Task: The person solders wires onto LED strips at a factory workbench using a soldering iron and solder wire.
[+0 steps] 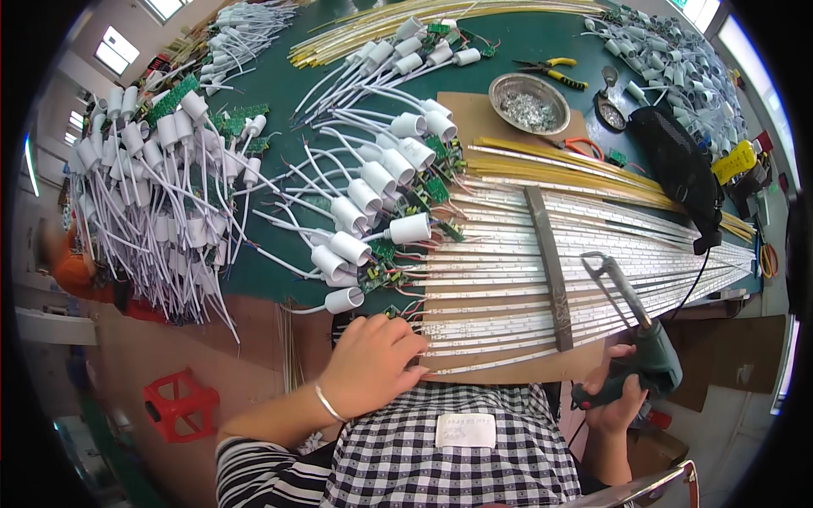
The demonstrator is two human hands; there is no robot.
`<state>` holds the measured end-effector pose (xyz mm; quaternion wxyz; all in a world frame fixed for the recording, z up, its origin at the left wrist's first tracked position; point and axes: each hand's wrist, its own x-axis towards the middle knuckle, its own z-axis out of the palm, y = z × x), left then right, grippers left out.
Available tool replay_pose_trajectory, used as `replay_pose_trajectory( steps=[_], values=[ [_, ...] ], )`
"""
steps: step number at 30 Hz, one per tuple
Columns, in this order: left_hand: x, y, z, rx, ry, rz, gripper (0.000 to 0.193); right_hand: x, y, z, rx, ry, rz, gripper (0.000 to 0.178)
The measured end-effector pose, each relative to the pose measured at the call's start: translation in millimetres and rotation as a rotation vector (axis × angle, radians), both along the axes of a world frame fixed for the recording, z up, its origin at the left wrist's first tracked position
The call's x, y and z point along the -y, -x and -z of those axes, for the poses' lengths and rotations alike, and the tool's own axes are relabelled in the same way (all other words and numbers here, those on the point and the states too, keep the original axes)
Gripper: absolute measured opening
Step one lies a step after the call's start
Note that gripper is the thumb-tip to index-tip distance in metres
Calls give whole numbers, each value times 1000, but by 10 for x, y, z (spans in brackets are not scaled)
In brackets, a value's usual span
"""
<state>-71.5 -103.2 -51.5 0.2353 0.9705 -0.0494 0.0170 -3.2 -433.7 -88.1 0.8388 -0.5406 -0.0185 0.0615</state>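
Observation:
My right hand [616, 394] grips a dark green soldering gun [659, 362], whose metal tip points up and left over the strips. My left hand [373, 356] is curled at the near left end of a row of LED strips [500, 305]. What its fingers pinch there is hidden under them. Thin red and white wires join the strip ends to small green circuit boards [385, 251] with white lamp sockets [345, 299] and white cables. A dark bar [549, 262] lies across the strips.
A large heap of white sockets with cables [169, 169] fills the table's left. Farther back are a metal bowl [529, 103] of silvery bits, yellow-handled pliers [555, 71] and grey sockets [669, 55]. A black mesh bag [675, 161] lies right. A red stool [179, 405] stands on the floor.

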Motion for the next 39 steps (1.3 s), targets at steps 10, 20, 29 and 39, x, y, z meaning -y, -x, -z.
replay_pose_trajectory(
  steps=[10,20,29,39],
  values=[
    [-2041,-3133,-10,356,-251,-398,54,93,-140,70,78,-12,51,47],
    [-1749,-4086,80,191,-440,-360,79,143,-73,143,-87,40,184,45],
    [-1776,-3529,-141,714,-733,236,34,91,-178,184,-30,22,116,45],
    [-1517,-3325,-235,296,-333,161,18,102,-181,166,-13,-62,86,48]
  ],
)
